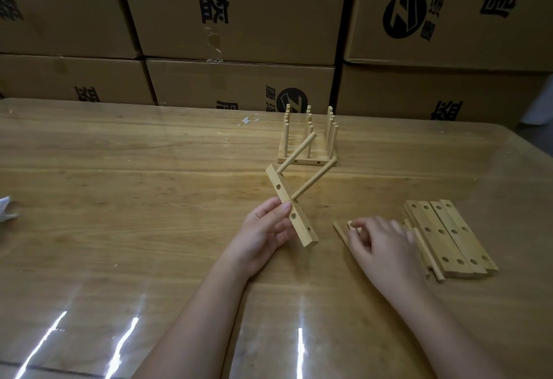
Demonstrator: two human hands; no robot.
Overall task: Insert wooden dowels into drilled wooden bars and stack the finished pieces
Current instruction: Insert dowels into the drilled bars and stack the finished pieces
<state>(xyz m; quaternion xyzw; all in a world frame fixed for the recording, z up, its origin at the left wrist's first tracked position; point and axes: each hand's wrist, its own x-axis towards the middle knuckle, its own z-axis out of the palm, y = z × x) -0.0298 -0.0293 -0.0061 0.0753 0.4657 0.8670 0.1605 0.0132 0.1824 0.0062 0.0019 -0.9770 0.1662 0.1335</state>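
Observation:
My left hand (263, 233) grips a drilled wooden bar (294, 214) above the table, tilted, with two dowels (311, 181) stuck in it and pointing up and to the right. Further open holes show along the bar's side. My right hand (380, 239) rests on loose dowels (341, 233) lying on the table and pinches the end of one between thumb and finger. To its right lie several drilled bars (449, 238) side by side. At the back stands a stack of finished pieces (308, 146) with upright dowels.
The wooden table (134, 193) has a glossy cover with light streaks near the front edge. Stacked cardboard boxes (239, 19) form a wall behind it. A crumpled white paper (7, 208) lies at the left edge, and a small white scrap (247, 121) lies at the back.

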